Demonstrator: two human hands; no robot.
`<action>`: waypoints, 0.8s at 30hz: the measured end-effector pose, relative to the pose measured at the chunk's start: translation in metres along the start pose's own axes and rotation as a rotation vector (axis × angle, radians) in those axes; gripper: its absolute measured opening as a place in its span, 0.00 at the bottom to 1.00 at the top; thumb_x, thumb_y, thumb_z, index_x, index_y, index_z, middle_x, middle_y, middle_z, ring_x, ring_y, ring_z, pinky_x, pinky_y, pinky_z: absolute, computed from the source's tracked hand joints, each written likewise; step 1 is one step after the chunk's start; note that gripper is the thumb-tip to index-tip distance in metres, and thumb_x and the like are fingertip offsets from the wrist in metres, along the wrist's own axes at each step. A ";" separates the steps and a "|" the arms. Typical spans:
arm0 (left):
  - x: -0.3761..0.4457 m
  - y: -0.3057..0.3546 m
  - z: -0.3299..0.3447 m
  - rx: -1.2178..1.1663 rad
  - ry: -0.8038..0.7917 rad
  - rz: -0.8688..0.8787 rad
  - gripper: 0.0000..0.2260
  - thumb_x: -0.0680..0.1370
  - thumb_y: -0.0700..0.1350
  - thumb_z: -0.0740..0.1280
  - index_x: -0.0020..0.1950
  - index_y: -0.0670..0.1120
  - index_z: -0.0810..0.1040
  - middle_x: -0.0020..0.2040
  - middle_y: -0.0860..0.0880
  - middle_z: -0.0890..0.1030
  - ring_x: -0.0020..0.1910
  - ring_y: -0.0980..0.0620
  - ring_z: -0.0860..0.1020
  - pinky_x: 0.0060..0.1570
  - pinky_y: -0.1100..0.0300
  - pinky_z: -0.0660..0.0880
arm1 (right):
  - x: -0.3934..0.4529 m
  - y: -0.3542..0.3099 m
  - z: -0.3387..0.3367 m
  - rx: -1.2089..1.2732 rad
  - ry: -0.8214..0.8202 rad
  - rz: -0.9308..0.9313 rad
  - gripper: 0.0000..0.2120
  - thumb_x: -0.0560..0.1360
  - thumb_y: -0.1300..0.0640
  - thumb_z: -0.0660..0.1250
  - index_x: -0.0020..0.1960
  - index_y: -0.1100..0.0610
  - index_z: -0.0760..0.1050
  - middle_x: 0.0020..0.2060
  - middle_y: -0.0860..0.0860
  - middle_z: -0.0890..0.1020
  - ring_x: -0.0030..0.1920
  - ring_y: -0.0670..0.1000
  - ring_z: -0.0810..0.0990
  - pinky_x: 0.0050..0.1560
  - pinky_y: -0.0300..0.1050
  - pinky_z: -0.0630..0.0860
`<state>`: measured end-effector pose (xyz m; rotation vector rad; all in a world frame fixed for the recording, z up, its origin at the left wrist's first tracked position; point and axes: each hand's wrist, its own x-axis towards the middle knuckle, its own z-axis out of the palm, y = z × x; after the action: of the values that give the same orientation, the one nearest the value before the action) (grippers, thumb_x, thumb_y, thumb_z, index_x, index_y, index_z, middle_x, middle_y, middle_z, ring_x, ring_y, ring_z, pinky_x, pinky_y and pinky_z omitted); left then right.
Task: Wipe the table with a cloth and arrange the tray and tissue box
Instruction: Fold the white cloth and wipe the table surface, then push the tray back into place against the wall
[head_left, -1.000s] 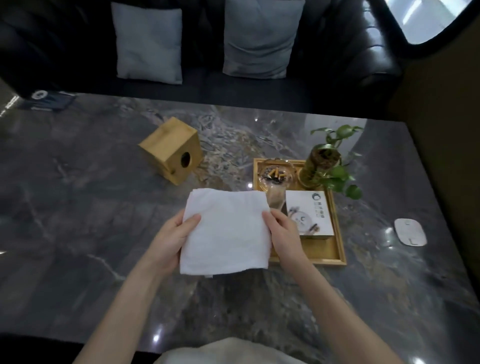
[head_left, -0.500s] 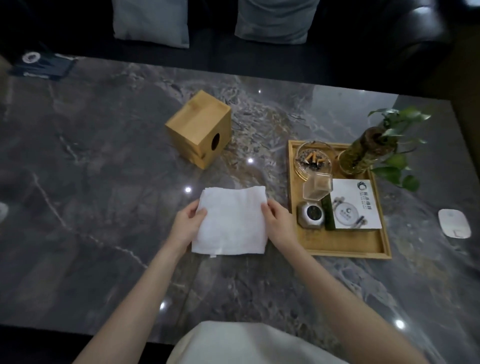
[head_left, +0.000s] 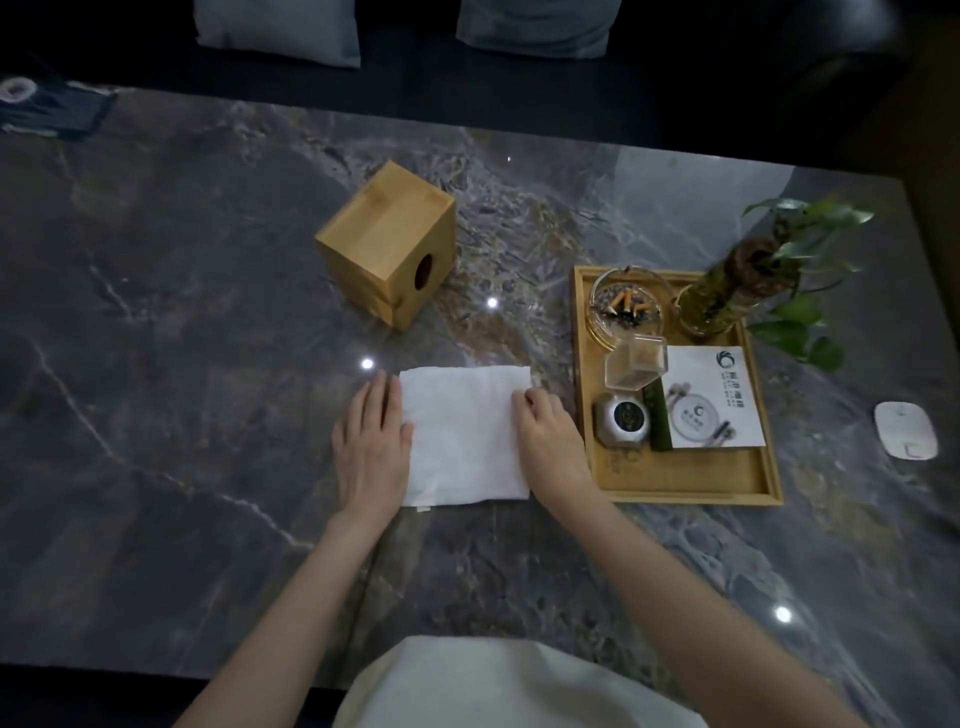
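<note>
A folded white cloth (head_left: 465, 436) lies flat on the dark marble table (head_left: 182, 389) in front of me. My left hand (head_left: 371, 447) rests palm down along its left edge, fingers stretched out, thumb on the fabric. My right hand (head_left: 545, 441) sits at the right edge with fingers curled onto the upper right corner. A wooden tissue box (head_left: 387, 241) lies on its side behind the cloth, its round hole facing right. The wooden tray (head_left: 691, 493) stands just right of my right hand.
The tray carries a glass ashtray (head_left: 626, 306) with butts, a potted plant (head_left: 737, 280), a clear box (head_left: 635, 361), a small metal container (head_left: 623, 418) and a white card (head_left: 711, 400). A white flat device (head_left: 906, 430) lies far right. A dark sofa with cushions runs behind the table.
The cloth, held up between both hands a second ago, has come down flat onto the table. My left hand has flattened out beside it. My view has tilted further down.
</note>
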<state>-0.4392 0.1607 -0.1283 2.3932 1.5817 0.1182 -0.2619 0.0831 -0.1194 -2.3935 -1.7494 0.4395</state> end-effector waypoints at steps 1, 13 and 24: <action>0.000 -0.001 0.000 0.054 -0.013 0.018 0.21 0.77 0.45 0.59 0.69 0.40 0.66 0.69 0.40 0.70 0.67 0.40 0.69 0.58 0.42 0.71 | -0.001 0.000 -0.001 -0.038 -0.035 -0.029 0.24 0.67 0.69 0.68 0.62 0.68 0.68 0.53 0.62 0.77 0.49 0.61 0.77 0.45 0.51 0.77; 0.009 0.084 -0.023 -0.240 -0.085 0.156 0.18 0.79 0.45 0.54 0.62 0.40 0.75 0.67 0.39 0.72 0.68 0.42 0.67 0.68 0.50 0.61 | -0.034 0.029 -0.082 0.249 0.082 -0.056 0.14 0.79 0.55 0.55 0.62 0.57 0.70 0.52 0.57 0.82 0.50 0.57 0.80 0.48 0.51 0.76; 0.030 0.181 -0.005 -0.522 -0.063 0.108 0.12 0.79 0.43 0.59 0.58 0.41 0.75 0.54 0.41 0.78 0.51 0.45 0.76 0.46 0.60 0.66 | -0.068 0.165 -0.096 0.441 0.554 0.618 0.13 0.78 0.57 0.55 0.57 0.59 0.74 0.50 0.58 0.82 0.50 0.59 0.79 0.48 0.50 0.72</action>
<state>-0.2669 0.1220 -0.0771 2.0439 1.2072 0.4170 -0.1011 -0.0272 -0.0658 -2.3552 -0.6017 0.1636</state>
